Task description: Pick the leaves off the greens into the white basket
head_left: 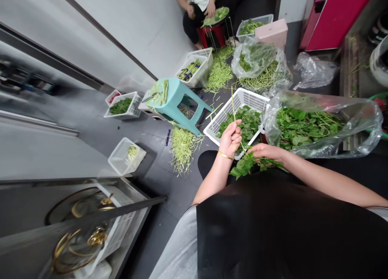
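Past my hands sits a white perforated plastic basket; my left hand pinches closed on a thin pale-green leafy stem, bare end pointing away, leaves near my right hand, grip unclear.

This looks like the back kitchen or food-preparation area of an eatery, though the exact kind of premises cannot be told. White perforated plastic baskets of leafy greens and cut stalks stand on the dark grey tiled floor, beside heaps of pale green peelings and a large clear plastic bag of leafy stems. A pale turquoise plastic stool holds more stalks, and a grey metal rack bears gold-trimmed glass lids.
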`<action>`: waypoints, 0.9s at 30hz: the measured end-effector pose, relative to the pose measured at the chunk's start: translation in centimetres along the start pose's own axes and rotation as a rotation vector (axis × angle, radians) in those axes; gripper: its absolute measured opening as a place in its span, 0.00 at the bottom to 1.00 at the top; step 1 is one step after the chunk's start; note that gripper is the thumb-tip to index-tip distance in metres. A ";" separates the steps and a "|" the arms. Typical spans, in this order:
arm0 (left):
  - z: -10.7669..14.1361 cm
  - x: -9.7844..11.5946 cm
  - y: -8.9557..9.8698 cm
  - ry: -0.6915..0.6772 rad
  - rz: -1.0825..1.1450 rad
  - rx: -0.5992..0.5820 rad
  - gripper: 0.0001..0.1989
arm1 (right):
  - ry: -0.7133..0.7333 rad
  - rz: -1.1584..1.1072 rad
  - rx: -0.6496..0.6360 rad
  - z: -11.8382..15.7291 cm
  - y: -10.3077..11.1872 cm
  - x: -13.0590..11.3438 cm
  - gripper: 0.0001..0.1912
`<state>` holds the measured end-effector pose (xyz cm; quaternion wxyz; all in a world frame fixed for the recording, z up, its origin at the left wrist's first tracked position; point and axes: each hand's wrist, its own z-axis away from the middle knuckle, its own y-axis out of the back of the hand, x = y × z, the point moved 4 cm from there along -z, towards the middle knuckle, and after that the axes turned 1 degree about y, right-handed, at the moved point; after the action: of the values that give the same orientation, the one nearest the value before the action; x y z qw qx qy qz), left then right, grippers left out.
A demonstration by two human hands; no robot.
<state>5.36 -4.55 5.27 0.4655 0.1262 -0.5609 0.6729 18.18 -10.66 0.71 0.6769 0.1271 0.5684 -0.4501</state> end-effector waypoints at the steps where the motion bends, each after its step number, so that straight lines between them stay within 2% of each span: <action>1: 0.1 0.3 0.2 -0.027 0.010 -0.007 0.07 | -0.020 -0.058 0.025 -0.1 0.1 0.3 0.19; 4: 0.1 1.0 0.6 -0.113 0.012 -0.012 0.10 | -0.020 -0.183 0.085 -0.5 0.2 0.4 0.20; 9: -0.9 0.8 0.4 -0.162 -0.054 0.044 0.20 | -0.003 -0.138 -0.045 -1.5 -1.3 -0.7 0.23; 12: -1.5 0.5 0.3 -0.219 -0.117 0.003 0.20 | 0.068 -0.012 0.077 -1.9 -0.8 -1.4 0.23; 14: -1.5 -0.1 0.8 -0.217 -0.229 0.004 0.23 | 0.138 0.142 0.211 -1.7 0.2 -2.0 0.23; 16: -1.4 -1.3 1.7 -0.122 -0.385 0.018 0.25 | 0.198 0.388 0.307 -1.4 1.0 -2.8 0.24; 18: -1.2 -2.3 2.5 -0.016 -0.503 0.013 0.22 | 0.231 0.706 0.345 -1.0 1.5 -3.7 0.22; 21: -0.9 -2.7 3.2 0.012 -0.533 -0.017 0.18 | 0.221 1.110 0.342 -0.4 1.5 -4.7 0.17; 24: -0.9 -2.4 3.3 0.038 -0.503 -0.071 0.16 | 0.167 1.299 0.343 0.1 1.5 -5.5 0.16; 27: -0.7 -2.6 3.0 0.129 -0.516 -0.138 0.13 | 0.133 1.360 0.373 0.5 1.7 -6.2 0.15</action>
<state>4.67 -5.03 1.29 0.6638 0.1896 -0.5238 0.4990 20.12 -7.18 5.80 0.7388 0.5949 0.3165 -0.0086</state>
